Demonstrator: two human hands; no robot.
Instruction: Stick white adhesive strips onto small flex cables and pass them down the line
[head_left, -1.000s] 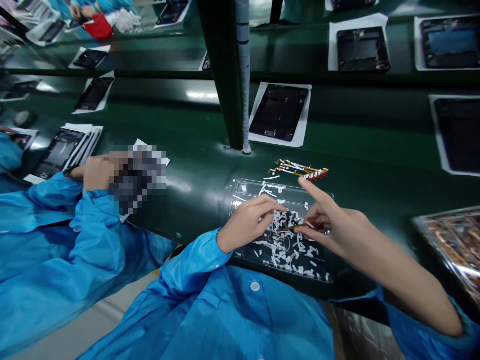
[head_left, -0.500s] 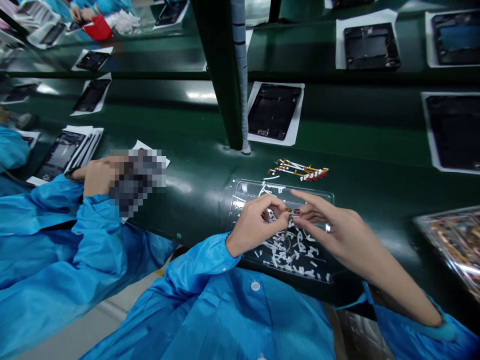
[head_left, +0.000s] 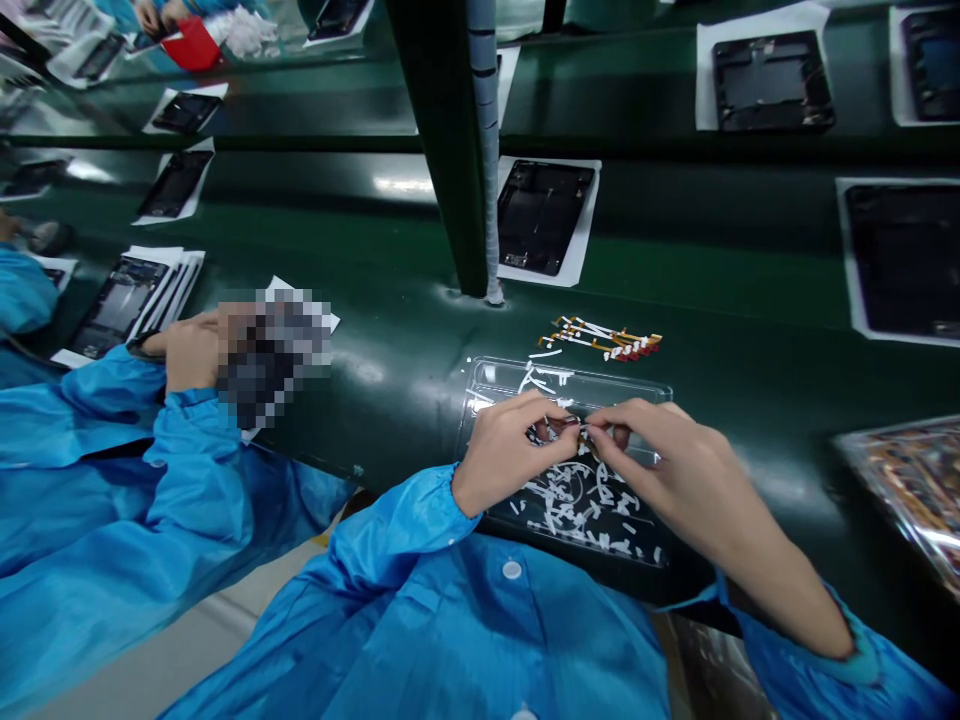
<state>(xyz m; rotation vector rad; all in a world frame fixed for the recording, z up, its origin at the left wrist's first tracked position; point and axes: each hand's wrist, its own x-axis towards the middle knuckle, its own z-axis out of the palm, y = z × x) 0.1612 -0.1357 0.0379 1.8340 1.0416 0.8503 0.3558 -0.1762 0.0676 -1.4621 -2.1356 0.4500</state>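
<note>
My left hand [head_left: 517, 440] is closed in a pinch above a clear plastic tray [head_left: 652, 393]. Facing it, my right hand [head_left: 660, 440] has its thumb and index finger pinched together, tips almost touching those of the left. Between the fingertips is a small flex cable [head_left: 583, 436], mostly covered by the fingers. Cut white strips [head_left: 562, 490] lie scattered in and on the tray under both hands. Just beyond the tray rests a bunch of orange flex cables [head_left: 604, 338] with white strips and red ends.
A green post [head_left: 450, 150] with a taped grey conduit rises from the green bench [head_left: 390, 330]. Black device housings [head_left: 544, 215] lie on white sheets along it. At right is a clear tray of flex cables [head_left: 911, 480]. To the left, a co-worker's hands [head_left: 191, 350] hold a blurred-out object.
My right index finger has come down from a raised, spread position to pinch with the thumb at the small cable. My left hand keeps its hold. Housings on the far strips have shifted slightly.
</note>
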